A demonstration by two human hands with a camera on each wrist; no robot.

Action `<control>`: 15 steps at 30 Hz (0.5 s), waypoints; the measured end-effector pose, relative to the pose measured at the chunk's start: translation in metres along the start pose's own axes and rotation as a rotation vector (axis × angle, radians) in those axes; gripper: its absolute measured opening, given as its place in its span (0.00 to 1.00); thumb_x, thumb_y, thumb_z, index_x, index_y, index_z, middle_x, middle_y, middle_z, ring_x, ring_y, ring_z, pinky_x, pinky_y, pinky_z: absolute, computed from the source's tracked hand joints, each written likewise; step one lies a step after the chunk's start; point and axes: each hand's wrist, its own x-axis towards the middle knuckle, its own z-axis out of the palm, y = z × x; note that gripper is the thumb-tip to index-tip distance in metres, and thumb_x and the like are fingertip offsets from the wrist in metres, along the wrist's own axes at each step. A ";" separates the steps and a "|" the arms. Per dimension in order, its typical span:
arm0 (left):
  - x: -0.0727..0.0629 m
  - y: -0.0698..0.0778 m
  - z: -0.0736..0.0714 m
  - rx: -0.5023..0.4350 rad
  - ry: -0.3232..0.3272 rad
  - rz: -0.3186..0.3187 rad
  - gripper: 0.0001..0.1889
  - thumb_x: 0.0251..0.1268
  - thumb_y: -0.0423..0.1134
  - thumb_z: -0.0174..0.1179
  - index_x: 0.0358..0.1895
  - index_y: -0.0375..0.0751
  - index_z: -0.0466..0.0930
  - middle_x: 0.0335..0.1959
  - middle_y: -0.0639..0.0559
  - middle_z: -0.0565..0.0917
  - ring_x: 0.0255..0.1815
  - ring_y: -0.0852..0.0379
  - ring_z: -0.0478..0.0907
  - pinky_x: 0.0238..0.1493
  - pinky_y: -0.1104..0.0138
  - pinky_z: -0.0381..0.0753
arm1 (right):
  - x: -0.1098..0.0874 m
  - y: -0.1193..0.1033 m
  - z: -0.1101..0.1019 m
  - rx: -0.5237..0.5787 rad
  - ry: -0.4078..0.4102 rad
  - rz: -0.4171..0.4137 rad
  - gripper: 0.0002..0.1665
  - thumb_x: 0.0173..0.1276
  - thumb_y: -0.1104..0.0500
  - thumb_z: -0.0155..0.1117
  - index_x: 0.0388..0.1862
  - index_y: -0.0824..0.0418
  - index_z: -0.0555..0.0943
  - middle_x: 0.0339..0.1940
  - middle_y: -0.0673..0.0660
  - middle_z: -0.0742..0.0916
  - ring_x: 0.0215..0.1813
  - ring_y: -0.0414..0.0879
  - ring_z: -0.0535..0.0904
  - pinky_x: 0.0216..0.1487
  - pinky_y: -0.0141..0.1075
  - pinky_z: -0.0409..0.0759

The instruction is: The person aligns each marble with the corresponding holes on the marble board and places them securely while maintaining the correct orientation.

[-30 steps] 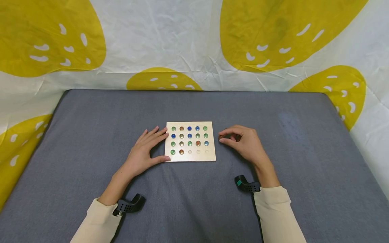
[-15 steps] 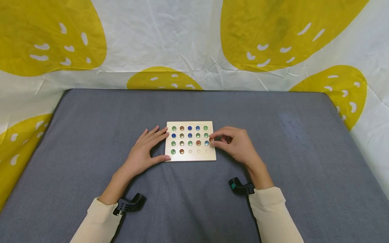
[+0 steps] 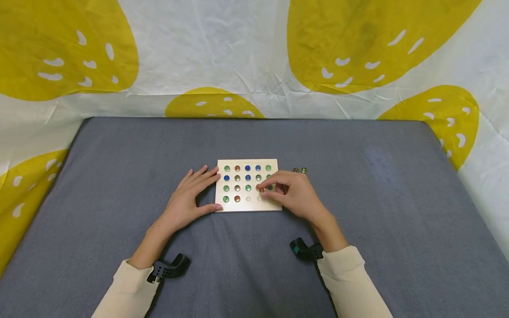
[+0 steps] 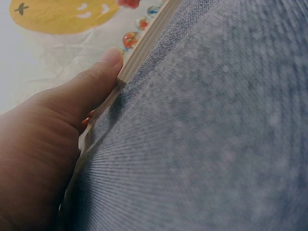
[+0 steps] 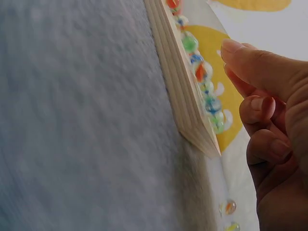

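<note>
A pale wooden board point(image 3: 242, 207) lies on the cloth, with green, blue and orange glass marbles seated in its rows of hollows. My left hand point(image 3: 184, 201) rests against its left side, fingers spread along the edge and thumb at the near corner; the left wrist view shows this thumb point(image 4: 96, 79) on the board's edge. Above the right part of the board, my right hand point(image 3: 298, 194) pinches an orange marble point(image 3: 261, 190) between thumb and fingertips. It covers some hollows of the nearest row. From the right wrist camera, the pinched marble is hidden behind the fingers.
Two loose marbles, one brownish point(image 3: 296, 170) and one greenish point(image 3: 304, 170), lie on the grey cloth point(image 3: 381, 207) right of the board, beyond the right hand. A white and yellow patterned sheet point(image 3: 214, 48) hangs behind the table.
My right hand has carried the orange marble leftward, from beside the board to over its right part. The two loose marbles have come into sight behind it. The left hand stays still.
</note>
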 end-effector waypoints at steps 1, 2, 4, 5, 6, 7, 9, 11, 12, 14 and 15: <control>0.000 0.000 0.000 0.000 0.001 0.001 0.43 0.47 0.50 0.74 0.69 0.41 0.69 0.71 0.49 0.65 0.74 0.44 0.53 0.73 0.49 0.42 | 0.000 -0.001 0.002 0.000 -0.001 -0.004 0.09 0.56 0.61 0.75 0.37 0.51 0.89 0.25 0.42 0.80 0.20 0.38 0.69 0.20 0.32 0.68; 0.000 0.000 0.000 0.001 0.002 0.002 0.43 0.47 0.50 0.74 0.69 0.41 0.69 0.71 0.49 0.65 0.74 0.44 0.54 0.73 0.49 0.42 | 0.001 -0.002 0.004 -0.001 0.000 -0.011 0.09 0.56 0.61 0.75 0.37 0.51 0.89 0.25 0.42 0.80 0.20 0.38 0.69 0.20 0.32 0.68; 0.000 0.000 0.000 0.004 0.003 0.003 0.43 0.47 0.50 0.74 0.69 0.41 0.69 0.71 0.49 0.65 0.73 0.44 0.54 0.73 0.49 0.42 | 0.002 -0.003 0.007 -0.008 0.002 -0.031 0.08 0.56 0.60 0.75 0.36 0.51 0.89 0.25 0.41 0.80 0.21 0.38 0.69 0.20 0.32 0.68; 0.000 0.000 0.000 0.006 0.003 0.004 0.43 0.47 0.50 0.74 0.69 0.41 0.69 0.71 0.49 0.65 0.73 0.44 0.54 0.73 0.49 0.42 | 0.002 -0.004 0.009 -0.008 0.002 -0.042 0.08 0.56 0.60 0.75 0.36 0.52 0.88 0.24 0.42 0.80 0.21 0.38 0.69 0.21 0.32 0.67; 0.000 0.000 0.000 0.007 0.004 0.005 0.43 0.47 0.50 0.74 0.69 0.41 0.69 0.71 0.49 0.65 0.73 0.44 0.54 0.73 0.49 0.42 | 0.002 -0.005 0.011 -0.013 0.001 -0.053 0.08 0.56 0.60 0.75 0.35 0.52 0.88 0.23 0.41 0.79 0.21 0.38 0.69 0.21 0.31 0.67; 0.000 0.000 0.000 0.009 0.004 0.006 0.43 0.47 0.50 0.74 0.69 0.41 0.69 0.71 0.48 0.65 0.73 0.44 0.54 0.73 0.49 0.42 | 0.003 -0.006 0.013 -0.016 0.000 -0.062 0.08 0.56 0.61 0.75 0.35 0.52 0.88 0.22 0.41 0.78 0.21 0.37 0.68 0.20 0.31 0.67; 0.000 0.000 0.000 0.011 0.004 0.008 0.43 0.47 0.50 0.74 0.69 0.41 0.69 0.71 0.48 0.65 0.73 0.44 0.54 0.73 0.48 0.42 | 0.003 -0.008 0.016 -0.019 -0.003 -0.079 0.07 0.56 0.61 0.75 0.35 0.53 0.88 0.22 0.41 0.78 0.21 0.37 0.68 0.20 0.31 0.67; 0.000 0.000 0.000 0.011 0.004 0.011 0.43 0.47 0.50 0.74 0.68 0.41 0.69 0.71 0.48 0.65 0.73 0.44 0.54 0.73 0.48 0.42 | 0.003 -0.009 0.019 -0.020 -0.005 -0.089 0.07 0.56 0.61 0.75 0.35 0.54 0.88 0.22 0.42 0.78 0.21 0.36 0.68 0.20 0.30 0.67; 0.000 -0.001 0.000 0.010 0.003 0.011 0.43 0.47 0.50 0.74 0.69 0.41 0.69 0.71 0.48 0.65 0.73 0.44 0.54 0.73 0.48 0.42 | 0.004 -0.010 0.021 -0.025 -0.005 -0.093 0.07 0.56 0.61 0.75 0.35 0.54 0.88 0.22 0.42 0.78 0.21 0.36 0.67 0.21 0.30 0.67; 0.000 -0.001 0.001 0.008 0.002 0.012 0.43 0.47 0.50 0.74 0.69 0.41 0.69 0.71 0.48 0.65 0.73 0.44 0.54 0.73 0.48 0.42 | 0.004 -0.011 0.023 -0.028 -0.005 -0.093 0.08 0.56 0.62 0.75 0.35 0.54 0.88 0.23 0.42 0.79 0.21 0.36 0.67 0.21 0.30 0.67; 0.000 -0.001 0.001 0.006 0.001 0.012 0.43 0.47 0.50 0.74 0.69 0.41 0.69 0.71 0.48 0.65 0.73 0.44 0.54 0.73 0.48 0.42 | 0.004 -0.011 0.025 -0.029 -0.004 -0.093 0.08 0.55 0.62 0.75 0.35 0.55 0.88 0.23 0.42 0.79 0.21 0.36 0.67 0.21 0.30 0.67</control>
